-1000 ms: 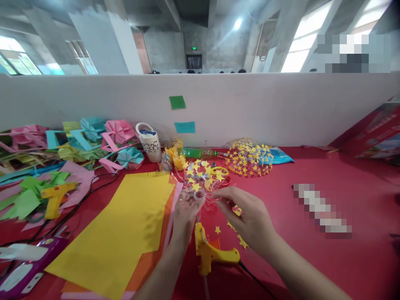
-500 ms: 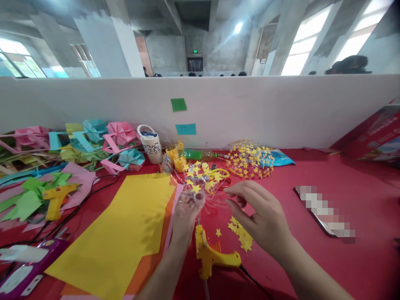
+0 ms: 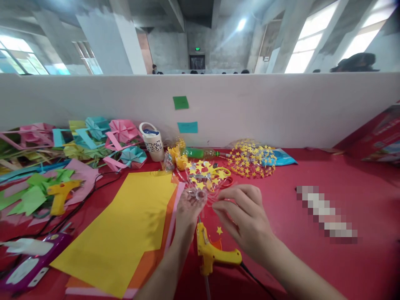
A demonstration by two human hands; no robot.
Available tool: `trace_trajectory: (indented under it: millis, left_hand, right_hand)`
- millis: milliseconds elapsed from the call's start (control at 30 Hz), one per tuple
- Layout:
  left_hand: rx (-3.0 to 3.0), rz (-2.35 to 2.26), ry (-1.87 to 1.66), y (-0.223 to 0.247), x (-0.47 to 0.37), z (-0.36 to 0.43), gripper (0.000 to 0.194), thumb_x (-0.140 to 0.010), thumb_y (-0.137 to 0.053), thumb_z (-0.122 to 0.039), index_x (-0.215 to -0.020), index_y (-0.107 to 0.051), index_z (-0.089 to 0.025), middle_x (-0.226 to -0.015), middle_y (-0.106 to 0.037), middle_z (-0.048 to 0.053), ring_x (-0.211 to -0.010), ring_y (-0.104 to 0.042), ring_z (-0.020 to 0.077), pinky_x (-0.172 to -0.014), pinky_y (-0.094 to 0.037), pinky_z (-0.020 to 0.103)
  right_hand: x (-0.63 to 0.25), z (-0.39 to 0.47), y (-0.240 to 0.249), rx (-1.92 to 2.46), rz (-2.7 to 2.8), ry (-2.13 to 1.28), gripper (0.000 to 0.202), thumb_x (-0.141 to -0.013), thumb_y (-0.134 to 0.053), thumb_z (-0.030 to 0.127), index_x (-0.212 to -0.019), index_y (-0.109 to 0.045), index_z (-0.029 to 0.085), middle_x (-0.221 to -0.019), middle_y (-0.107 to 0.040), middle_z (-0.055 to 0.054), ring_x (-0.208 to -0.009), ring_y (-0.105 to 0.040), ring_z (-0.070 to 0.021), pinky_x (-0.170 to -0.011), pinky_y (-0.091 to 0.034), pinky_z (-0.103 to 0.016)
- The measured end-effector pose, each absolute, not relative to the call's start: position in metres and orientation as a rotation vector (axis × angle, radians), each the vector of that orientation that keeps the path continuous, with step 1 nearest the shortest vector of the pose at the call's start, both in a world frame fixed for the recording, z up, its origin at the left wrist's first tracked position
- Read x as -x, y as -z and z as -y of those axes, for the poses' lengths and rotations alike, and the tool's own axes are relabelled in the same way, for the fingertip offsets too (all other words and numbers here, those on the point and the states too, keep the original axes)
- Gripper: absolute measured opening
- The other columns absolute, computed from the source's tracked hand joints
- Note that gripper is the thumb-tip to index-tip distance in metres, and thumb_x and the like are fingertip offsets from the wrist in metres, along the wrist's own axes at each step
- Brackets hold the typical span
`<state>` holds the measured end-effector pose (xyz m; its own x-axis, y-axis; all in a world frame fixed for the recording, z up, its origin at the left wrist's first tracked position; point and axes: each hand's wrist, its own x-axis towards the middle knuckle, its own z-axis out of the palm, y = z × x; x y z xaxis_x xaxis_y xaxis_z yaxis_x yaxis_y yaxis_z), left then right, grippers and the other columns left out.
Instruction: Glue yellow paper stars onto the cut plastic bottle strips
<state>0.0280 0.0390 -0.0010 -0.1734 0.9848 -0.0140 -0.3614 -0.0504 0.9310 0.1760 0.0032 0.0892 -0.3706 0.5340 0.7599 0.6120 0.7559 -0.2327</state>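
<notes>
My left hand (image 3: 189,206) is closed around the neck end of a clear plastic bottle piece (image 3: 200,194), cut into strips that fan outward. Yellow paper stars (image 3: 200,168) are stuck along the far strips. At the near right side of the fan is my right hand (image 3: 246,210), thumb and fingers drawn close together beside the clear strips; what they pinch is too fine to make out. Below both hands a yellow glue gun (image 3: 204,252) lies on the red table, nozzle pointing away. A loose yellow star (image 3: 219,230) lies just right of it.
Coloured paper sheets (image 3: 125,225) lie to the left, with a second glue gun (image 3: 61,198) and a purple power strip (image 3: 37,262) beyond. A star-covered plastic piece (image 3: 250,160), a green bottle (image 3: 195,153), a white cup (image 3: 153,143) and scissors (image 3: 224,173) stand or lie behind.
My right hand has moved left to the plastic strips, its thumb and fingers closing together, and now covers the pile of loose stars. My left hand keeps its hold.
</notes>
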Motion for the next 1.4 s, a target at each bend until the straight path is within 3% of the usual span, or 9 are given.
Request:
trace_trajectory:
  millis: [267, 533, 800, 1067, 1400]
  left_hand:
    - [-0.800, -1.012, -1.525, -0.001, -0.031, -0.033, 0.040, -0.063, -0.076, -0.026, -0.095, -0.054, -0.020, -0.093, -0.068, 0.003, -0.085, -0.066, 0.0170, -0.082, -0.051, 0.031]
    - [-0.874, -0.998, -1.500, -0.001, -0.030, -0.029, 0.039, -0.068, -0.074, -0.027, -0.100, -0.053, -0.021, -0.096, -0.067, 0.003, -0.093, -0.065, 0.0180, -0.087, -0.048, 0.031]
    - [-0.915, -1.038, -1.473, -0.006, -0.032, -0.027, 0.031, -0.071, -0.070, -0.027, -0.095, -0.051, -0.021, -0.092, -0.066, 0.002, -0.087, -0.064, 0.0161, -0.084, -0.048, 0.029]
    - [-0.879, -1.057, -1.467, -0.009, -0.033, -0.026, 0.038, -0.066, -0.074, -0.029, -0.096, -0.053, -0.020, -0.093, -0.067, 0.004, -0.089, -0.064, 0.0175, -0.083, -0.048, 0.029]
    - [-0.814, -0.985, -1.489, -0.010, -0.034, -0.028, 0.034, -0.065, -0.074, -0.024, -0.092, -0.054, -0.021, -0.091, -0.067, 0.002, -0.086, -0.065, 0.0167, -0.082, -0.050, 0.029]
  right_hand:
    - [-0.181, 0.002, -0.090, 0.688, 2.078, -0.056, 0.016, -0.085, -0.053, 0.005, -0.095, -0.061, 0.014, -0.096, -0.069, -0.008, -0.082, -0.060, -0.0152, -0.073, -0.048, -0.029]
    - [-0.173, 0.002, -0.086, 0.926, 1.929, -0.221, 0.012, -0.085, -0.058, 0.013, -0.096, -0.061, 0.018, -0.083, -0.070, -0.001, -0.074, -0.066, -0.0101, -0.071, -0.052, -0.019]
    - [-0.176, 0.004, -0.086, 0.906, 1.947, -0.208, 0.011, -0.086, -0.056, 0.014, -0.094, -0.063, 0.020, -0.082, -0.071, 0.000, -0.075, -0.066, -0.0114, -0.071, -0.052, -0.021]
    - [-0.175, 0.006, -0.089, 0.881, 1.993, -0.237, 0.011, -0.088, -0.051, 0.011, -0.091, -0.060, 0.018, -0.080, -0.069, -0.002, -0.073, -0.065, -0.0126, -0.070, -0.052, -0.023]
    - [-0.178, 0.006, -0.087, 0.881, 1.996, -0.231, 0.024, -0.088, -0.050, 0.009, -0.109, -0.057, 0.020, -0.103, -0.066, -0.006, -0.098, -0.061, -0.0145, -0.085, -0.050, -0.027]
